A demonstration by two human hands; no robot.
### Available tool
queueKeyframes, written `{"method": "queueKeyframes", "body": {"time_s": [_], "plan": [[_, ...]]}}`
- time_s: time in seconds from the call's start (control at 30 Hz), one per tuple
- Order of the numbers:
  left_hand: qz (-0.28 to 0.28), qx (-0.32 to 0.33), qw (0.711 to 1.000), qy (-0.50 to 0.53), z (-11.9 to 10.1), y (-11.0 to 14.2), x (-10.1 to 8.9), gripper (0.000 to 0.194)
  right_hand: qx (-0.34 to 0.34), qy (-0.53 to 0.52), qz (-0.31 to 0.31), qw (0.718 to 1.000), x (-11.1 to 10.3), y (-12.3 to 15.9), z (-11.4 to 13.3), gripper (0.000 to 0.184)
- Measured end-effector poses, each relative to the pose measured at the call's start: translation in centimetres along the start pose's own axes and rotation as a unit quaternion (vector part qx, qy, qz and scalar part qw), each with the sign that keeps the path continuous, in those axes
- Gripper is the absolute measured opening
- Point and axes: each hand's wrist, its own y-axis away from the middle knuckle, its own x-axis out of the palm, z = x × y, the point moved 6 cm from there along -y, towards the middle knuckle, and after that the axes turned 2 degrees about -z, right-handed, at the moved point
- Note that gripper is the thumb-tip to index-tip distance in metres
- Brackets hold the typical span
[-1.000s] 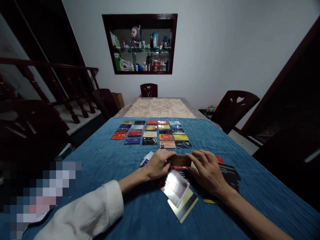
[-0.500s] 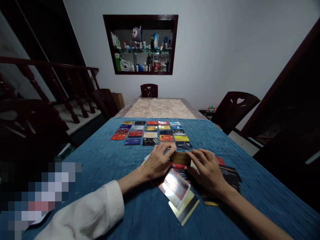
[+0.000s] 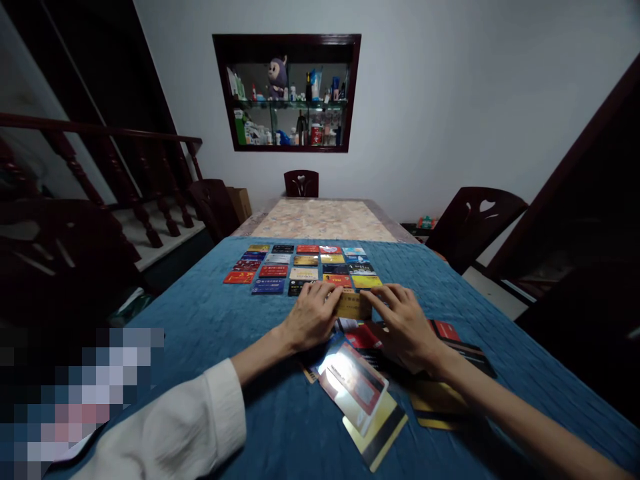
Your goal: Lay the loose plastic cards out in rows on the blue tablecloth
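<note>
A gold card (image 3: 354, 306) is held up on edge between my two hands, over a loose pile of cards. My left hand (image 3: 313, 317) pinches its left end, thumb and fingers closed. At the other end, my right hand (image 3: 407, 327) grips it with the fingertips. Beneath and nearer to me lie a glossy red-and-white card (image 3: 357, 387), a yellow card with a dark stripe (image 3: 375, 433) and a red card (image 3: 364, 337). Beyond my hands, several bank-style cards, such as a blue one (image 3: 269, 286), are laid in rows, the nearest partly hidden by my fingers.
A blue cloth (image 3: 190, 340) covers the near part of the table, with the patterned tabletop (image 3: 325, 219) bare beyond. More dark cards (image 3: 475, 358) and a red card (image 3: 445, 330) lie right of my right hand. Chairs (image 3: 475, 223) stand around the table.
Both hands have moved slightly away from me toward the rows, carrying the gold card, which now hides part of the nearest row. The view has shifted slightly.
</note>
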Motion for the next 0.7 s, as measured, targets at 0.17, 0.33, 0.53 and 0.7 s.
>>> {"method": "queueKeyframes", "body": {"time_s": [0.17,0.33,0.53,0.7], "plan": [[0.031,-0.033,0.999,-0.022,2.6,-0.9,-0.3,0.051,-0.004,-0.009,0.044,0.999,2.5,-2.5,-1.1,0.052],[0.07,-0.057,0.994,-0.063,5.1,-1.8,-0.3,0.047,0.009,-0.005,0.08,0.997,5.1,-5.1,-2.0,0.045],[0.093,-0.069,0.99,-0.076,7.6,-2.5,0.0,0.048,0.014,-0.002,0.14,0.99,7.5,-7.8,-2.4,0.043],[0.121,-0.071,0.984,-0.11,9.5,-3.2,0.5,0.046,0.027,0.006,0.187,0.982,9.2,-9.6,-2.7,0.042]]}}
